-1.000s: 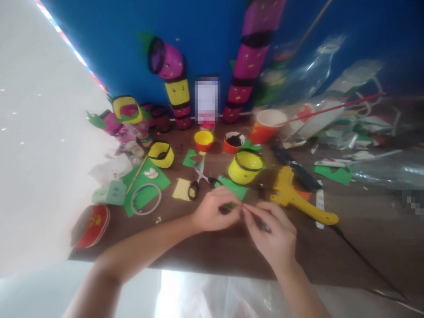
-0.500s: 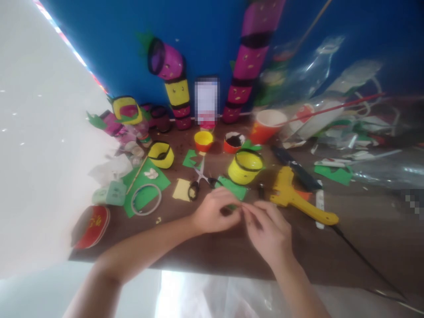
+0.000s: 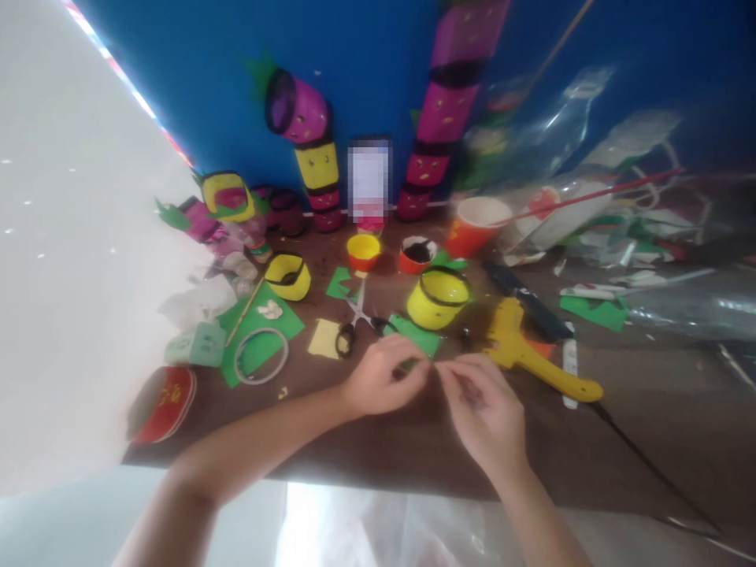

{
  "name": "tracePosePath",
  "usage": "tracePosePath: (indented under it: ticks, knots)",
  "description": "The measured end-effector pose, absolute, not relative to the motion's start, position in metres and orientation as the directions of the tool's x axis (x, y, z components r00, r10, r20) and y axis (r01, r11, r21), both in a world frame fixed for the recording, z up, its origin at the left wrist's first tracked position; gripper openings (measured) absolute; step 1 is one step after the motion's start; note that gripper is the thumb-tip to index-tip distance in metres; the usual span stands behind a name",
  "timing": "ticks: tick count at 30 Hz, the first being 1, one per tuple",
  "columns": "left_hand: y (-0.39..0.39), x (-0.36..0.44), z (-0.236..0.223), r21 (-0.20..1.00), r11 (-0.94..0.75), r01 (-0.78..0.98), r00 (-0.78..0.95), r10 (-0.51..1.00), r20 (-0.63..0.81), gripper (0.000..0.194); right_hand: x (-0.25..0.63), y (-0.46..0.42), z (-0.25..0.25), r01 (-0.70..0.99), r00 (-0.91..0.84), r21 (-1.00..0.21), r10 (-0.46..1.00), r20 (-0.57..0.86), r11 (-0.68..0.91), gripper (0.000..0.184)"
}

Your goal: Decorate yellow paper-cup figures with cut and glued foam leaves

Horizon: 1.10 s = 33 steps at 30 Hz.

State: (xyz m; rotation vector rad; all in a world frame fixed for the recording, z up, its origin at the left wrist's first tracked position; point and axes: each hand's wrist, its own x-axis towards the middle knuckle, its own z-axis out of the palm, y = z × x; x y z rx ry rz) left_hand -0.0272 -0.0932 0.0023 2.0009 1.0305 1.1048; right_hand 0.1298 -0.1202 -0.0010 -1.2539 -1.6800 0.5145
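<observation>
My left hand [image 3: 387,376] is closed in a pinch above the front of the brown table. Facing it, my right hand [image 3: 484,405] is pinched too, its fingertips almost meeting the left ones. Whatever sits between the fingertips is too small to make out. Just beyond the left hand lie black-handled scissors [image 3: 360,315], blades spread, beside a pale yellow paper piece [image 3: 324,338] and a green paper piece [image 3: 416,336]. A yellow cup with a black rim [image 3: 437,303] stands behind my hands. To the right rests a yellow glue gun [image 3: 523,358].
A tape roll [image 3: 282,364] lies on a green sheet [image 3: 289,319] at left, near a red item [image 3: 174,405]. Small red cups, one a red-and-yellow cup [image 3: 363,256], stand farther back. Plastic bottles [image 3: 582,110] and scraps crowd the right; the glue gun's cord [image 3: 655,472] runs frontward.
My right hand has shifted slightly to the right, so the gap between the two hands' fingertips is a little wider. The left hand stays nearly where it was.
</observation>
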Motion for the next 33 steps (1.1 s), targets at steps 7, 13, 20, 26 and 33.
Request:
tracePosePath:
  ticks: [7,13,20,26,33]
  knots:
    - [-0.0942,-0.027,0.0017,0.797,-0.541,0.27,0.301,0.833,0.464,0.018,0.1325,-0.1176,0.0011,0.305,-0.03,-0.921,0.969,0.245,0.243,0.013]
    - [-0.0938,-0.0262,0.0004,0.788,-0.563,0.249,0.296,0.819,0.491,0.015,0.1334,-0.1184,0.0018,0.245,-0.061,-0.944,0.975,0.213,0.222,0.011]
    - [-0.0942,-0.0269,0.0022,0.809,-0.526,0.262,0.297,0.842,0.451,0.016,0.1315,-0.1207,-0.0015,0.289,-0.029,-0.929,0.972,0.233,0.231,0.007]
    - [-0.0951,-0.0318,0.0034,0.885,-0.385,0.262,0.286,0.907,0.31,0.021,0.1314,-0.1209,-0.0038,0.317,-0.018,-0.916,0.968,0.251,0.244,0.008]
    - [-0.094,-0.0306,0.0001,0.886,-0.396,0.243,0.294,0.9,0.321,0.014,0.1315,-0.1212,-0.0045,0.422,-0.001,-0.837,0.924,0.383,0.347,0.005]
